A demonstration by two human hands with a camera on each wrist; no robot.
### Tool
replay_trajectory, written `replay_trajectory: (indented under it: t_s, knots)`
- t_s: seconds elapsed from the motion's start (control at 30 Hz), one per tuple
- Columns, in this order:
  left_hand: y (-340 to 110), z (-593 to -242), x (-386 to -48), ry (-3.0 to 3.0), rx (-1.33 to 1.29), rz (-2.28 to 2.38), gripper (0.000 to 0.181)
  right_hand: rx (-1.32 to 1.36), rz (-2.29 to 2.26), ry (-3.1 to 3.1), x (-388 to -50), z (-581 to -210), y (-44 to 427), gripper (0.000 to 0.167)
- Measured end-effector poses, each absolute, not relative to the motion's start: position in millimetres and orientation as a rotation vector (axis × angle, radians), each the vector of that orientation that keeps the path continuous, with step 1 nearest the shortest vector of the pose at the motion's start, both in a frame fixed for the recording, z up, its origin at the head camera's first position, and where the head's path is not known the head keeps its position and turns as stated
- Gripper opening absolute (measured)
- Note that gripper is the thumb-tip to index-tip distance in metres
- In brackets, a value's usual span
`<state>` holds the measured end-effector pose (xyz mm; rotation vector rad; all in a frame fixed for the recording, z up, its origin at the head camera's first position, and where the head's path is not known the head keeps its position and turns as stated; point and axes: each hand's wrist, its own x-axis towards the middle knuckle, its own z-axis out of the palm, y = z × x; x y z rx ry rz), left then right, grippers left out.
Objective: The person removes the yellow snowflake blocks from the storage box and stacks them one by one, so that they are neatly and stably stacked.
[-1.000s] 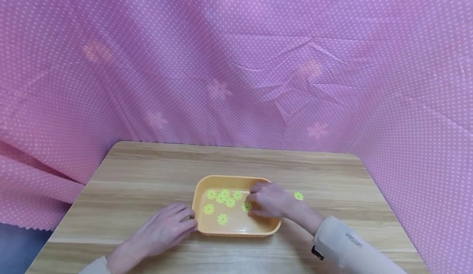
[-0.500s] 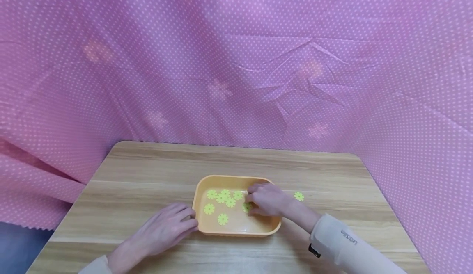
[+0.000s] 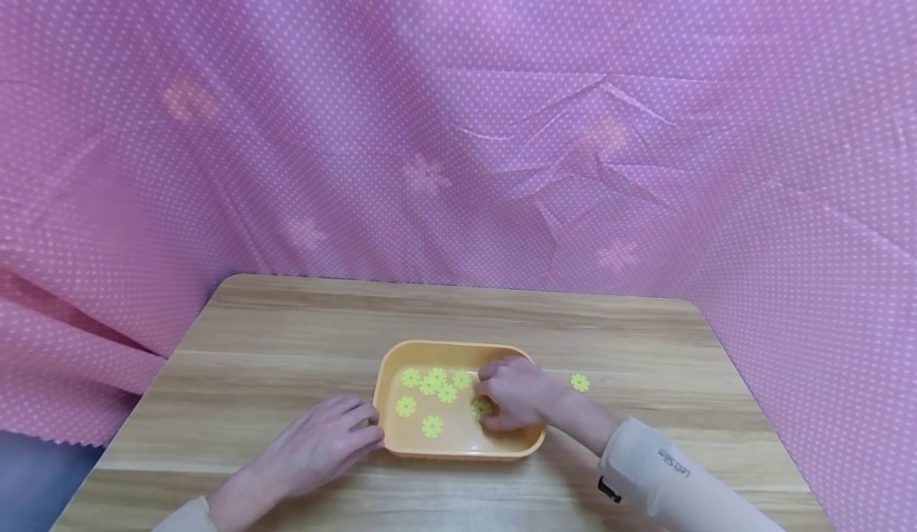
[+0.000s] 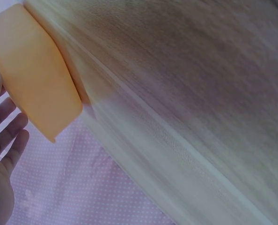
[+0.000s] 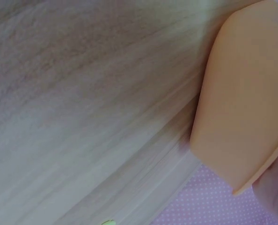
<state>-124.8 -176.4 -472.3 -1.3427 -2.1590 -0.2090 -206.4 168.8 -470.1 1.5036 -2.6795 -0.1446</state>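
Observation:
An orange tray holds several yellow flower-shaped pieces, most of them grouped in its left half. My right hand reaches into the tray's right side and pinches one yellow flower piece between thumb and fingers, near the bottom. In the right wrist view, the tray's outer wall hides most of that hand. My left hand rests its fingertips against the tray's left rim, fingers loosely bent. The left wrist view has this hand beside the orange wall.
One loose yellow flower piece lies on the wooden table, right of the tray and behind my right forearm. Pink dotted cloth hangs behind the table and along its sides.
My right hand's thumb side has shifted slightly toward the tray's near edge, and the flower piece at its fingers has moved a little the same way. My left hand has stayed put.

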Motion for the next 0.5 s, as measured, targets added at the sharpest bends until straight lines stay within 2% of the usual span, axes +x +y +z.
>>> replay_trajectory:
  t_s: [0.27, 0.5]
  knots:
    - [-177.0, -472.9, -124.9, -2.152, -1.341, -0.213, 0.020, 1.515, -0.176, -2.658, -205.3, -472.1, 167.1, 0.028]
    - [-177.8, -473.8, -125.1, -2.151, -1.345, -0.219, 0.026, 1.520, -0.146, -2.656, -204.0, -473.1, 167.0, 0.024]
